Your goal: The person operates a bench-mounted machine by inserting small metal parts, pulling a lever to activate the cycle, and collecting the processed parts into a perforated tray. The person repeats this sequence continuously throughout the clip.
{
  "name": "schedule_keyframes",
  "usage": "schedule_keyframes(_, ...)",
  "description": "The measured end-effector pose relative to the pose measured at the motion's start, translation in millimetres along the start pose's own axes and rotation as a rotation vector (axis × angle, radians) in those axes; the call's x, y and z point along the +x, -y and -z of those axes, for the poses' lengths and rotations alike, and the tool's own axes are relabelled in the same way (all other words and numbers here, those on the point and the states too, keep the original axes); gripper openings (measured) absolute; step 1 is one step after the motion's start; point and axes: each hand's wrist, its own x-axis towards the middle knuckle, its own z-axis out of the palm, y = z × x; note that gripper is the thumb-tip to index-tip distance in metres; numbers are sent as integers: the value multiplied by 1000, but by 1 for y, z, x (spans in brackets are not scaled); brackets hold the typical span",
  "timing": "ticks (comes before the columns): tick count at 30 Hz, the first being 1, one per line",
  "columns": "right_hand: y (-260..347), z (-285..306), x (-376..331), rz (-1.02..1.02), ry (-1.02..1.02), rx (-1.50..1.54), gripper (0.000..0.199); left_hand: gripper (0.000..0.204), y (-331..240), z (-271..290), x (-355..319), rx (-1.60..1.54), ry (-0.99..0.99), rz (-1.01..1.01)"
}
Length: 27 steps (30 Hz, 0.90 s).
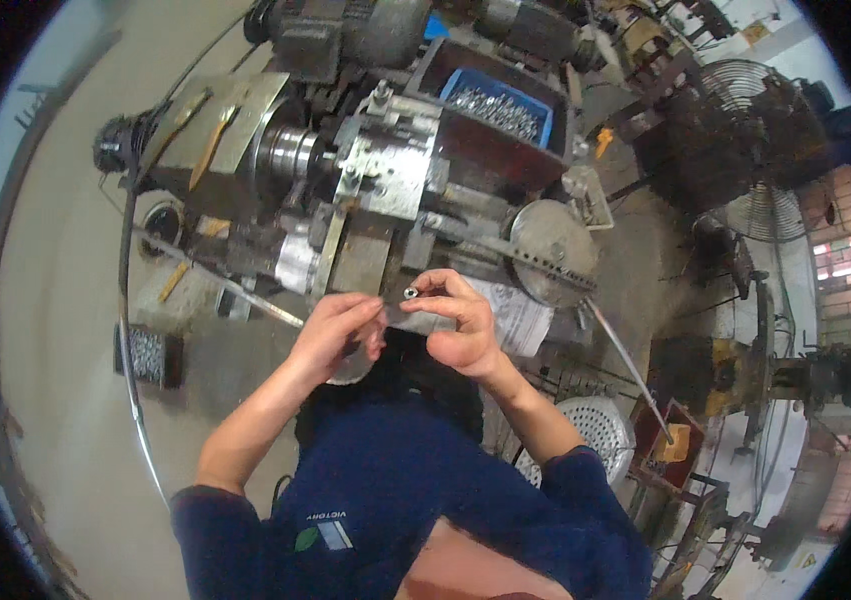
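While right hand [463, 325], curled, pinches small metal part [410, 293], left hand [343, 328] bends inward close by, grip unclear

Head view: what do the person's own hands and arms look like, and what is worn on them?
The left hand and right hand are ungloved, and no watch or band shows at either wrist. The forearms are uncovered. Short navy-blue sleeves end near the elbows, matching the shirt, which bears a small pale-and-green emblem.
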Motion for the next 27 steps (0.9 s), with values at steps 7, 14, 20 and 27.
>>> schedule_keyframes(7, -40, 107, 62, 149, -216, -740, 36, 18, -20, 58, -33, 113, -358, -277)
schedule_keyframes(14, -84, 191, 136, -160, -495, -804, 49, 9, -23, 89, -39, 178, -438, -405)
schedule_keyframes(20, -82, 203, 50, -82, -523, -813, 36, 13, -31, 83, -26, 266, -493, -390)
schedule_keyframes(27, -37, 235, -146, -418, -933, -476, 33, 14, -10, 143, 25, 738, -427, -367)
